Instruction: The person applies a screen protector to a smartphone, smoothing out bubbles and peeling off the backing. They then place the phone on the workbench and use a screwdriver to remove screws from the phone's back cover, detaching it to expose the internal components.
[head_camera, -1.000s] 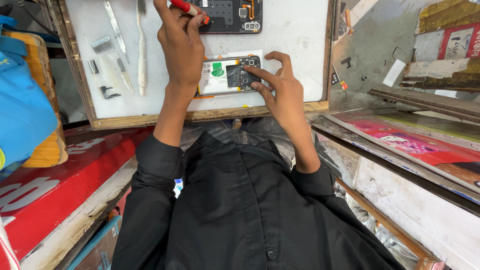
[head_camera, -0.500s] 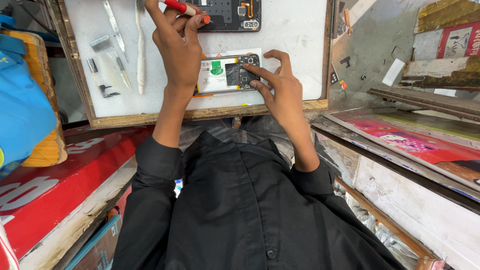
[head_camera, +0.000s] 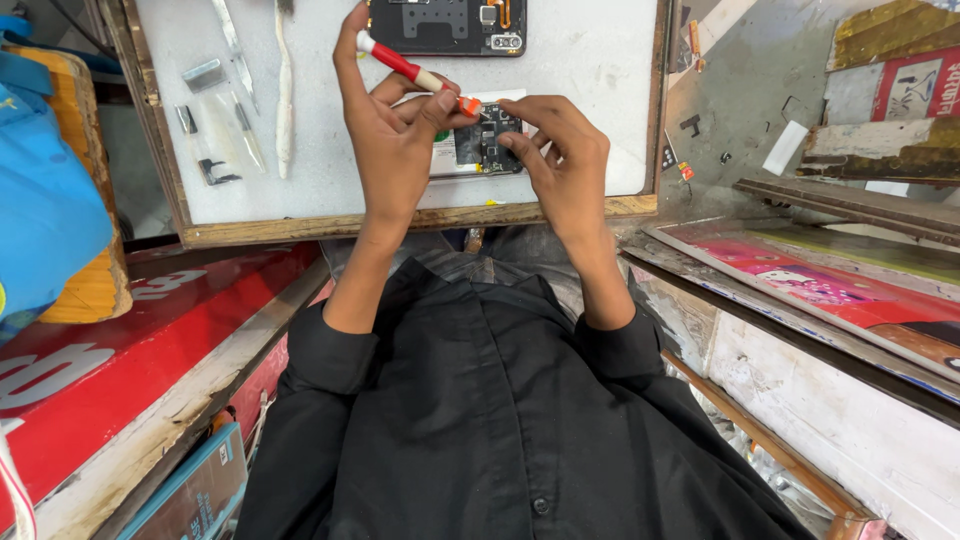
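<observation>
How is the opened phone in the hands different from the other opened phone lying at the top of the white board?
The held phone sits under both hands, gripped by the right hand, while the far phone lies alone, untouched. The held phone shows a white part with a green patch beside its dark circuit parts; the far phone looks nearly all black. The left hand points a red and white screwdriver at the held phone only. Both lie opened on the white board.

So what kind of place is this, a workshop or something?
Most likely a small phone repair bench. An opened phone lies on a white work tray, a second dismantled phone sits above it, and tweezers and small metal tools are laid out at the side. The left hand holds a red screwdriver.
</observation>
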